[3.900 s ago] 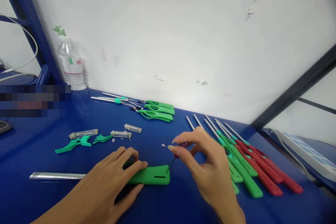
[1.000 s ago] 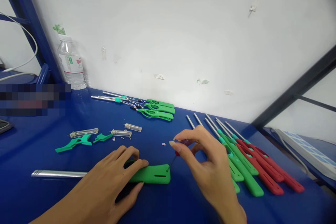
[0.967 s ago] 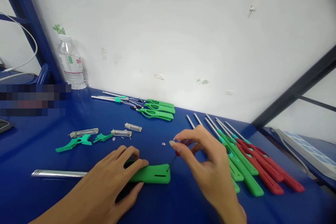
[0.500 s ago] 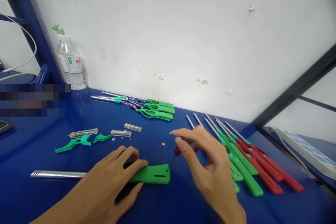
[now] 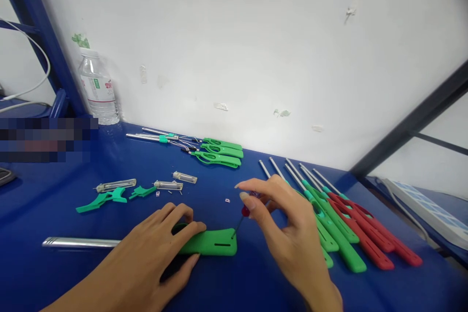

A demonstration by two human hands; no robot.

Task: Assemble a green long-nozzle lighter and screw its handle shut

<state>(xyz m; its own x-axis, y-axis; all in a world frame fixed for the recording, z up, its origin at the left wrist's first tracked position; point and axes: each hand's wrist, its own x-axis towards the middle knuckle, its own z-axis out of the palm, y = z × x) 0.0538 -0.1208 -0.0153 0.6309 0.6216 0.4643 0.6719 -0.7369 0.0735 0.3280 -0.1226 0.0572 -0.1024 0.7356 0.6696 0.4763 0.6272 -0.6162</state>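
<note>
A green long-necked lighter (image 5: 215,243) lies flat on the blue table, its metal tube pointing left. My left hand (image 5: 161,243) is closed round the lighter's handle near the middle. In my right hand (image 5: 288,224), thumb and fingers pinch a small screwdriver (image 5: 245,211) with a dark red handle. The screwdriver leans, its tip at the small hole near the right end of the green handle. A small pale piece (image 5: 227,200) lies just beyond the lighter.
Clear fuel tanks (image 5: 168,185) and teal triggers (image 5: 104,199) lie at left. Opened green lighters (image 5: 219,158) rest by the wall. Several green and red lighters (image 5: 373,239) lie at right. A water bottle (image 5: 98,87) stands back left, and the table (image 5: 120,156) meets the wall.
The screwdriver's handle and the fingertips of my right hand have shifted very slightly left. My left hand and the lighter have not visibly moved.
</note>
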